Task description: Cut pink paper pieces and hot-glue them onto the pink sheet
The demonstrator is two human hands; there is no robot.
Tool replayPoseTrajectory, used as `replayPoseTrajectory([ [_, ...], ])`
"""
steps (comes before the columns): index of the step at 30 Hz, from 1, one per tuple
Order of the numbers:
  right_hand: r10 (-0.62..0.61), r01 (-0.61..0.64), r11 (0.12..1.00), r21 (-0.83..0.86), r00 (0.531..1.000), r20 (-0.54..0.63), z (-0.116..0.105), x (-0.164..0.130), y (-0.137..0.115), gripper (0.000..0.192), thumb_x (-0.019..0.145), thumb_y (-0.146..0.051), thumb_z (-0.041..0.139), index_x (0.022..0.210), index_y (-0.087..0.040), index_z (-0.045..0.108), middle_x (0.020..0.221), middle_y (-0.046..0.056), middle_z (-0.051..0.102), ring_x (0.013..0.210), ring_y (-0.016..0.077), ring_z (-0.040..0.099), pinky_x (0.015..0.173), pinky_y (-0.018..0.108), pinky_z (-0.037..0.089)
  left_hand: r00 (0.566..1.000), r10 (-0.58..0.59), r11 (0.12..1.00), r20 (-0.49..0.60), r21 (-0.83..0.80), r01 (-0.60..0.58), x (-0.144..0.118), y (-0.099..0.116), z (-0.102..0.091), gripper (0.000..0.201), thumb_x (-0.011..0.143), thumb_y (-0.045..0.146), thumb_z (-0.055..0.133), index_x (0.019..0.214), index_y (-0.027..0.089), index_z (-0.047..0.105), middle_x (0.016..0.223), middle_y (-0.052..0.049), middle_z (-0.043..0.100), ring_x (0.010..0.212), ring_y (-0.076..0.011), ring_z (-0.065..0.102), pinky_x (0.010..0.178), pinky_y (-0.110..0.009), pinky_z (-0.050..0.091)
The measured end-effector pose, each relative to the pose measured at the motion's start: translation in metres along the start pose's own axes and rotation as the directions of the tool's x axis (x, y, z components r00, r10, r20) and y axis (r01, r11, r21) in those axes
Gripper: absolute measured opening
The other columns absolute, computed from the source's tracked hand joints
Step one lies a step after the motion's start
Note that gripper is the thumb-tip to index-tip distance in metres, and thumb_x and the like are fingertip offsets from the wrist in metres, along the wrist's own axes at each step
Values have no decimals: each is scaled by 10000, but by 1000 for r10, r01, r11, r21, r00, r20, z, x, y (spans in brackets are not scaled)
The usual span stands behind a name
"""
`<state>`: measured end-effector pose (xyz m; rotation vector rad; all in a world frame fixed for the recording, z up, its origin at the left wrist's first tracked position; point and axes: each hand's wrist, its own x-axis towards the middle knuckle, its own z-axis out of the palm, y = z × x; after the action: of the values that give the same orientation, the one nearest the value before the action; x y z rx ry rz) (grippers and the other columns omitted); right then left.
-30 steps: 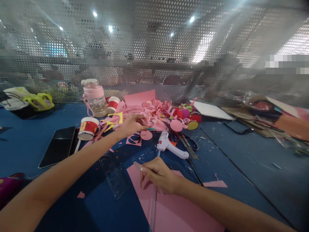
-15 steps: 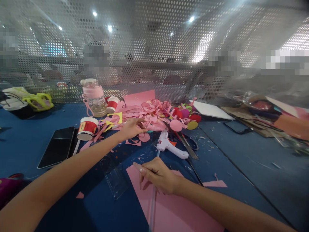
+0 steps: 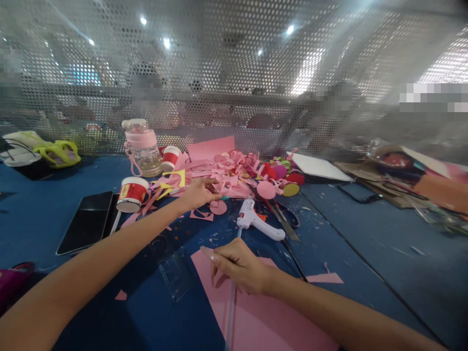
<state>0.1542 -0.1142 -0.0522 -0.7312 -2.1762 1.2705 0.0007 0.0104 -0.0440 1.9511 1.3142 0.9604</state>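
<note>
Pink paper scraps (image 3: 237, 170) lie in one big heap at the back of your blue table (image 3: 98, 321), too jumbled to count. You have one big pink sheet (image 3: 278, 317), one white glue gun (image 3: 252, 217) and one long clear stick (image 3: 230, 321) coming from the gun's back end. There are two red and white cups—one near cup (image 3: 132, 195) by the phone (image 3: 86, 222), one far cup (image 3: 170, 158) by the bottle (image 3: 142, 151). You have one phone and one bottle. One yellow circle (image 3: 291, 189) sits at the heap's right edge.

The heap is just past your left hand (image 3: 199, 192), on its far side and off to its right. One loose pink circle (image 3: 218, 207) lies right below those fingertips. A little teal bit (image 3: 224, 198) shows at the tips, and I can't tell if they pinch anything.

Your right hand (image 3: 243, 265) is over the big sheet and the clear stick—well apart from the heap. Its fingers curl in, with the thumb close to them. I can't tell if they hold something.
</note>
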Motion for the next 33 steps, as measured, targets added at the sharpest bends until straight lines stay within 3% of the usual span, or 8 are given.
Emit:
replayPoseTrajectory([
  [6, 6, -6, 1000, -21, 1000, -3, 0, 0, 2, 573, 887, -464, 329, 563, -113, 646, 493, 40, 613, 446, 80, 548, 475, 181, 426, 999, 15, 1000, -28, -12, -16, 2, -7, 3, 497, 578, 303, 733, 1007, 86, 606, 679, -30, 681, 652, -164, 638, 604, -242, 481],
  [12, 13, -13, 1000, -7, 1000, -4, 0, -2, 3, 546, 887, -439, 358, 567, -107, 651, 492, 43, 609, 455, 83, 558, 476, 175, 430, 994, 83, 989, -74, -116, -91, -1, -1, 4, 490, 592, 372, 721, 974, 90, 600, 673, -32, 669, 663, -162, 630, 620, -252, 480],
  [20, 3, -3, 1000, -26, 1000, -16, 0, -1, 3, 532, 877, -440, 382, 560, -108, 652, 489, 38, 612, 446, 78, 555, 473, 173, 425, 998, 68, 994, 10, -89, -67, -1, -7, 7, 480, 568, 236, 742, 999, 90, 589, 669, -18, 661, 679, -169, 633, 665, -286, 500],
  [33, 22, -23, 1000, -14, 1000, -8, 1, -1, 3, 552, 855, -493, 376, 556, -117, 649, 509, 45, 632, 465, 89, 586, 473, 168, 447, 989, 146, 989, 6, -42, -145, 0, -11, 8, 495, 588, 292, 725, 1023, 95, 595, 713, -47, 672, 699, -192, 638, 696, -346, 521],
])
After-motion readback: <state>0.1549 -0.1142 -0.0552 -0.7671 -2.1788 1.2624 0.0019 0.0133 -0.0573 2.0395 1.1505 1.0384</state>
